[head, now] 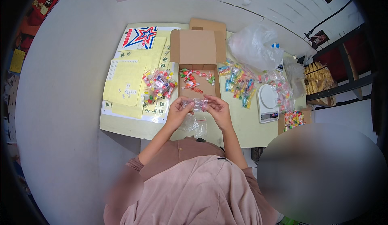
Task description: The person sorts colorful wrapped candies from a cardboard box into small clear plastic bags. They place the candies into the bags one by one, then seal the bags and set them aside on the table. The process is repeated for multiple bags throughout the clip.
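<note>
Between my two hands is a small clear plastic bag [198, 104], pinched at both ends. My left hand [179, 111] grips its left end with thumb and fingers, and my right hand [219, 111] has the right end. Whether anything lies inside the bag is hard to tell. Just beyond my fingers stands an open cardboard box [219, 81], its lid [197, 46] tipped back. Red, orange and green wrapped candies [190, 79] lie loose in it. Below my hands, more clear zip bags [194, 126] rest at the table's near edge.
Bagged candies lie left [160, 84] and right [239, 79] of the box. Yellow paper sheets [124, 76] cover the left side. Right stand a white kitchen scale [269, 105], a large plastic bag [256, 46] and a box of candies [293, 120]. A blurred area hides the lower right.
</note>
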### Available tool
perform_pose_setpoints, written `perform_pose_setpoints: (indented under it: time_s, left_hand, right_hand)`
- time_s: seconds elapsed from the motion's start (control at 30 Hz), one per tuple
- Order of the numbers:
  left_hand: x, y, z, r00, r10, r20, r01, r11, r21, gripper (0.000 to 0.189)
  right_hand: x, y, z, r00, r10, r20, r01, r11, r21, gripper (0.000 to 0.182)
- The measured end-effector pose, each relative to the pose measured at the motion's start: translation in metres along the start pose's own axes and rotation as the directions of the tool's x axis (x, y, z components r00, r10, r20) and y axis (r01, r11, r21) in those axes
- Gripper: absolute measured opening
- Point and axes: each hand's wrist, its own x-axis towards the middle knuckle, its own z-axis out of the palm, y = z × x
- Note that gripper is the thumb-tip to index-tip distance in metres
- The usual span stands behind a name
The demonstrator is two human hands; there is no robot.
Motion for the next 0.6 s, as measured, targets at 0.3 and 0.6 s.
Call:
perform_pose_setpoints:
  time_s: [0.3, 0.6]
  left_hand:
    - [0.000, 0.007, 0.005, 0.984, -0.105, 0.146, 0.100, 0.994, 0.040, 0.022]
    - [-0.001, 0.011, 0.002, 0.977, -0.135, 0.163, 0.132, 0.991, 0.029, 0.022]
  right_hand:
    - [0.004, 0.024, -0.018, 0.999, 0.032, 0.028, -0.029, 0.994, -0.106, 0.017]
    - [0.003, 0.010, -0.014, 0.982, -0.068, 0.175, 0.086, 0.992, -0.096, 0.017]
